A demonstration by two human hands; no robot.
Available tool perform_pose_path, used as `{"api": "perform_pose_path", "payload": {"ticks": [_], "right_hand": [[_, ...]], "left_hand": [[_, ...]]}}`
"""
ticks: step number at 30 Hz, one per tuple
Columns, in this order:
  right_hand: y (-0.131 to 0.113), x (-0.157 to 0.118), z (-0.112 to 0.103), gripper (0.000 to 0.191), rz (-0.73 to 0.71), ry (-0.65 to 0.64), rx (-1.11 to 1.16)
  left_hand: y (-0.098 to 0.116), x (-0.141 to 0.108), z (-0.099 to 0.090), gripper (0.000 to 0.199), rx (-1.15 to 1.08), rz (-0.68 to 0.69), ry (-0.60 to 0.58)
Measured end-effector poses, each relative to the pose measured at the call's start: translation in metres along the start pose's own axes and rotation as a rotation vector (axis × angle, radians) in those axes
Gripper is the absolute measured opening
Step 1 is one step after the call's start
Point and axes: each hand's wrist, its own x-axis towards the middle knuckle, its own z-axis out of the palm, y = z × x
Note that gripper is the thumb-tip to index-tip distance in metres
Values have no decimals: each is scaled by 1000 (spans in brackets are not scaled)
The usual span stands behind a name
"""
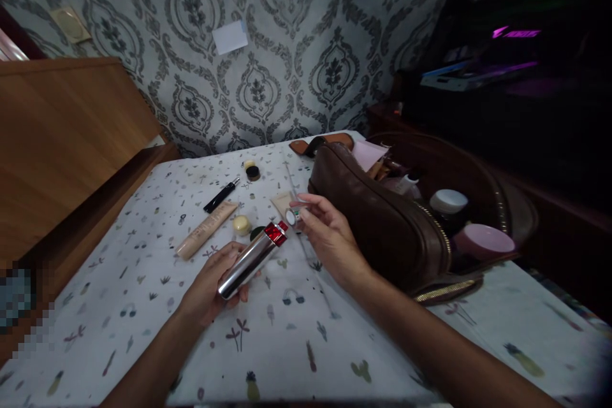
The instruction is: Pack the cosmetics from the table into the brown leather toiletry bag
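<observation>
My left hand [210,284] is wrapped round a silver cosmetic bottle [246,266] with a red top, tilted up to the right. Just right of that top, my right hand [335,245] pinches a small clear cap [291,215] between thumb and fingers. Behind them on the cloth lie a pale squeeze tube [282,203], a small cream-coloured jar [241,225] and a dark round item [257,232], partly hidden by the bottle. A beige tube [206,230] and a slim black tube with a silver end [222,196] rest further left.
An open brown cosmetic bag [373,217] stands on the right, with a white-lidded jar [448,201] and a pink container [485,242] inside. Small round pots [252,173] sit near the back of the patterned tablecloth [282,344]. A wooden panel [71,121] borders the left side.
</observation>
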Motion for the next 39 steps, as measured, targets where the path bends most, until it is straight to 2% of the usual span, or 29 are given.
{"api": "perform_pose_path", "payload": {"ticks": [5, 9, 17, 26, 39], "right_hand": [[0, 1, 0, 29, 50, 22, 81], [0, 0, 1, 31, 114, 16, 136], [-3, -3, 3, 31, 202, -19, 214], [-4, -2, 6, 38, 189, -26, 211], [-2, -3, 4, 29, 129, -44, 101]], "left_hand": [[1, 0, 0, 66, -21, -2, 9], [1, -1, -1, 67, -41, -17, 22], [-3, 1, -5, 64, -70, 66, 14], [-8, 3, -9, 51, -127, 144, -57], [-10, 5, -10, 52, -86, 155, -29]]}}
